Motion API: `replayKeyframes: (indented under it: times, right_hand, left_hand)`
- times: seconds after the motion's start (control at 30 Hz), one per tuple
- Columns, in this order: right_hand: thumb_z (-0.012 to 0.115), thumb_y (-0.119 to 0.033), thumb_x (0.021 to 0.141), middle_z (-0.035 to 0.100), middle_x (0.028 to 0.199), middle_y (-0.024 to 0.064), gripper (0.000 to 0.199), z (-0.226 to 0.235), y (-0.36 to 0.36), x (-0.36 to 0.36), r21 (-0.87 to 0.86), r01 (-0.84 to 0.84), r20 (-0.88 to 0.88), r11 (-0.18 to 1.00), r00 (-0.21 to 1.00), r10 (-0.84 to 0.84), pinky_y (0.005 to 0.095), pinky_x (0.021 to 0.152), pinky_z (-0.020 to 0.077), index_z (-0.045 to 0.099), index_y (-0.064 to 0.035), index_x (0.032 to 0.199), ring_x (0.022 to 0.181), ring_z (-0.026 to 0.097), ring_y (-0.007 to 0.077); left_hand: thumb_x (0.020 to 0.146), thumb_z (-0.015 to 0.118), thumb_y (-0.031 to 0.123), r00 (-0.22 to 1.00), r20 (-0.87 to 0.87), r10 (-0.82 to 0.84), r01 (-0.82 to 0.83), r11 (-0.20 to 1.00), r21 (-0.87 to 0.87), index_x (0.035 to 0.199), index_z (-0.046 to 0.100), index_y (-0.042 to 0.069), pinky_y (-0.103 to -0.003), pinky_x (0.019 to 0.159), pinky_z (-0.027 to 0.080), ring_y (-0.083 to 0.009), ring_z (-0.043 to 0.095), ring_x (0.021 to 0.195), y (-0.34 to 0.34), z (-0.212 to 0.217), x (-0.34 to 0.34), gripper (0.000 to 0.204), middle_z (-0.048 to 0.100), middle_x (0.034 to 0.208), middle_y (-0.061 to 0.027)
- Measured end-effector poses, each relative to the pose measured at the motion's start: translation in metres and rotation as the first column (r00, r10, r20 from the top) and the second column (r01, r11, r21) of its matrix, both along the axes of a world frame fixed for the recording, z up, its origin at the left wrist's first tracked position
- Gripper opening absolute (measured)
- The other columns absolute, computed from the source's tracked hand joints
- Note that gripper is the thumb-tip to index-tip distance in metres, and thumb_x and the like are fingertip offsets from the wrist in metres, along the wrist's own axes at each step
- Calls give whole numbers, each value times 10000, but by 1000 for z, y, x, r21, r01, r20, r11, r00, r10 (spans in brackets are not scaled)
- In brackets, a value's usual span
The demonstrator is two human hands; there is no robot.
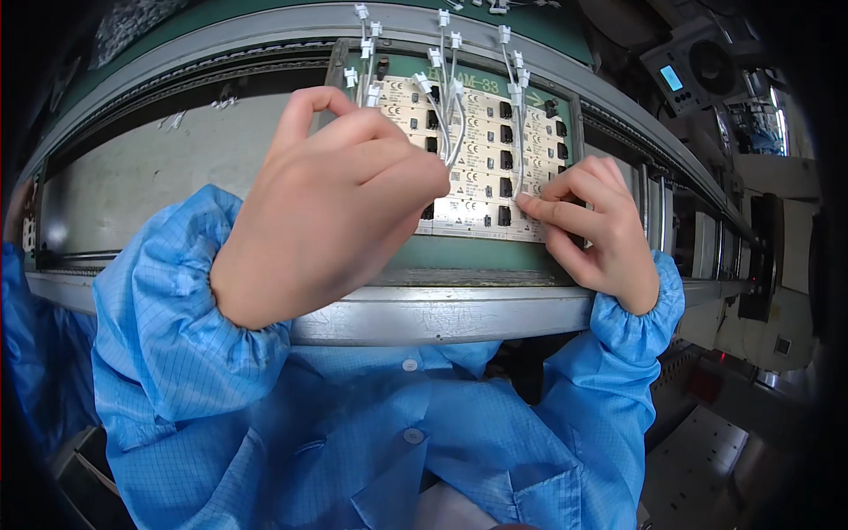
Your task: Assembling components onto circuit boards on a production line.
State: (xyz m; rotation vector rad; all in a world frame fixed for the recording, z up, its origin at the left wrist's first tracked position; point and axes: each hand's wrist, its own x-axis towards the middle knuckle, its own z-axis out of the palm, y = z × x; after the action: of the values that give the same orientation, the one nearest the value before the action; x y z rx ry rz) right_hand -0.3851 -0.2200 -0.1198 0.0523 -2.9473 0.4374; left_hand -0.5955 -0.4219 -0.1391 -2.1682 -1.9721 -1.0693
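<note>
A panel of pale circuit boards (461, 211) with rows of black sockets (506, 160) lies in a green carrier (477, 256). Over the panel's left part is my left hand (327, 199), its fingers curled in; whatever is between its fingertips is hidden. My right hand (594, 223) is at the panel's right part, thumb and forefinger pinched at the lower end of a thin white wire (520, 146). More white wires (461, 132) stretch across the boards, with white plugs (443, 18) at their far ends, several past the carrier's far edge.
A metal rail (424, 314) runs between my body and the carrier, and another rail (283, 22) crosses behind it. At the far right stands a grey device with a small lit screen (671, 78). A blue sleeve (35, 344) of another person shows at the left edge.
</note>
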Motion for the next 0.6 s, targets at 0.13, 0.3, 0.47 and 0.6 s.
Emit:
replayKeyframes:
  times: [0.13,0.3,0.47,0.6]
  right_hand:
    - [650,-7,712,610,809,47,272,-2,2,-2,0,44,22,999,999,-44,358,761,383,755,-40,961,766,530,229]
    - [624,-10,742,624,811,72,190,-3,7,-6,-171,62,50,983,997,-54,348,773,391,737,-36,893,779,556,235]
    - [590,-43,849,638,828,108,159,0,36,-44,-128,223,-271,966,929,-250,330,738,482,700,17,949,795,620,241]
    - [633,-158,890,659,916,120,171,-14,61,-115,82,307,-358,948,897,-260,381,751,509,711,-53,1000,841,644,294]
  left_hand:
    - [704,730,-30,999,-51,8,-9,1000,-21,917,668,126,-422,920,371,-181,632,907,0,-5,7,271,691,892,31]
    - [735,723,35,992,-118,44,-48,998,-30,875,642,142,-452,925,373,-180,602,956,5,-14,26,194,667,905,52]
    - [747,710,84,984,-154,89,-95,995,-30,845,614,125,-464,921,371,-218,558,952,5,-23,44,143,581,916,11]
    - [742,701,62,991,-116,62,-66,997,-35,844,612,119,-449,911,364,-230,550,959,6,-16,38,147,580,938,-4]
